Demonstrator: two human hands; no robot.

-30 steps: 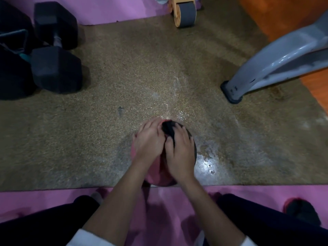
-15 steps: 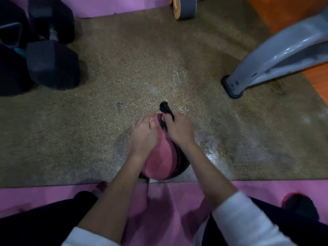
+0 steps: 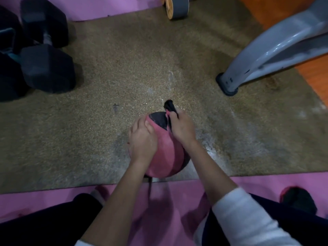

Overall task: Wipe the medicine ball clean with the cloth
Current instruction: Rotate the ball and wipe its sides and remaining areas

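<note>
Right grip (image 3: 182,127) fisted round black cloth (image 3: 170,107) — left grip (image 3: 142,139) splayed flat, steadying medicine ball (image 3: 165,157).

A brown speckled mat (image 3: 124,71) covers the floor, with wet streaks near its middle. Black dumbbells (image 3: 44,50) lie at far left. A wooden-sided wheel (image 3: 174,6) stands at the far edge. A grey machine leg (image 3: 266,55) rests at right.
</note>
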